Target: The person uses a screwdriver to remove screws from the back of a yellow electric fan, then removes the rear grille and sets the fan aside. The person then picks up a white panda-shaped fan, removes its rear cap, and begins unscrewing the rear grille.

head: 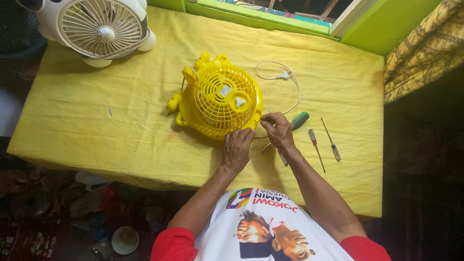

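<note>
A: Where do we have our hands?

B: Both are at the near rim of the yellow fan [220, 99], which lies grille-up on the counter [96, 125] under its yellow cloth. Our left hand [237, 147] rests on the lower edge of the grille, fingers curled against the plastic, touching it rather than closed around anything we can make out.

A: And the right?

B: Our right hand [279, 130] sits just beside the left, at the fan's lower right edge. The fingertips are pinched together there, but we cannot tell what the grip holds, if anything.

A: What lies around us?

B: The fan's white cord [294, 87] loops off to the right, its plug [285, 75] resting on the cloth. A green-handled screwdriver [298, 120] lies just behind our right hand. Further right lie a red-handled screwdriver [314, 139] and a blue-handled screwdriver [334, 151], side by side but apart. A white fan [104, 29] stands at the far left corner, well apart from the yellow one.
</note>
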